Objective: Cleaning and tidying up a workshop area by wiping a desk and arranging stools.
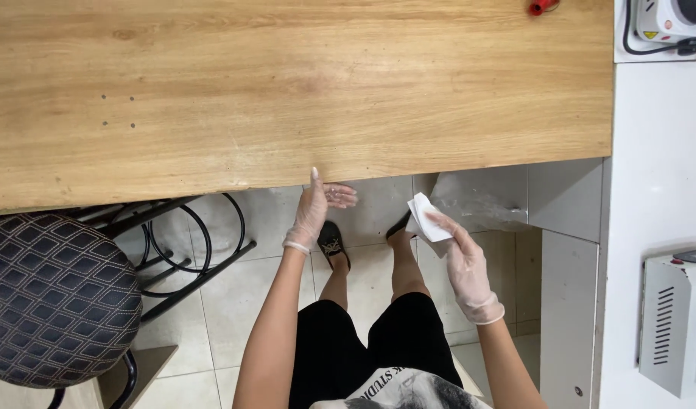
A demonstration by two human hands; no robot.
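Both my hands wear thin clear gloves. My left hand hangs just below the front edge of the wooden table, fingers spread, thumb pointing up at the edge, holding nothing. My right hand is lower and to the right, pinching a folded white tissue between thumb and fingers. The tissue sits off the table, over the tiled floor. Below the hands I see my own legs, black shorts and dark slippers.
A stool with a quilted dark seat and black metal frame stands at the left. A clear plastic bag lies under the table. White counter at the right carries a small hotplate and a grey box. A red object lies at the table's far edge.
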